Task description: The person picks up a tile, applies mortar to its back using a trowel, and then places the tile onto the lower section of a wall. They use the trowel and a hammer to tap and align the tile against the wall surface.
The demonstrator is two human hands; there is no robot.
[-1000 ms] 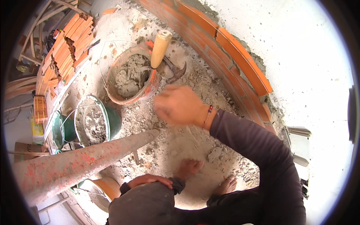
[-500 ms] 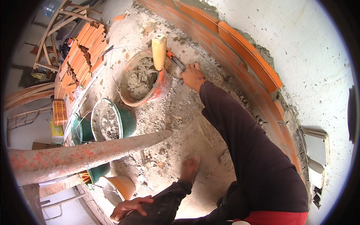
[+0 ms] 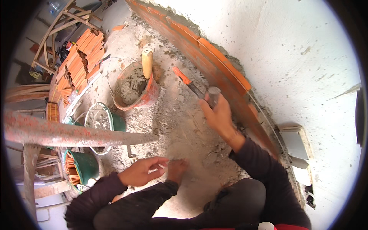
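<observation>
A hammer with an orange handle and a dark steel head is held in the right hand, just in front of the low course of orange bricks that runs along the white wall. The grip is closed around the head end, near the dark cylindrical head at about, and the orange handle points away from the brick course toward the mortar bucket.

The hammer is judged to be stiff and heavy for its size, with most of the weight in the steel head, so it is likely to balance well where it is held now. For a swing it is better taken by the orange handle, which looks rubbery and less slippery than the dusty metal. Nothing about it seems fragile.

The left hand is held low, well away from the brick course and over the dusty floor; a small pale thing is pinched between thumb and fingers, too small to be identified. In the mortar bucket, on the far side of the hammer from the bricks, a wooden handle stands up from grey mortar. Farther from the course, a green bucket, a rusty bar and a stack of orange bricks are seen.
</observation>
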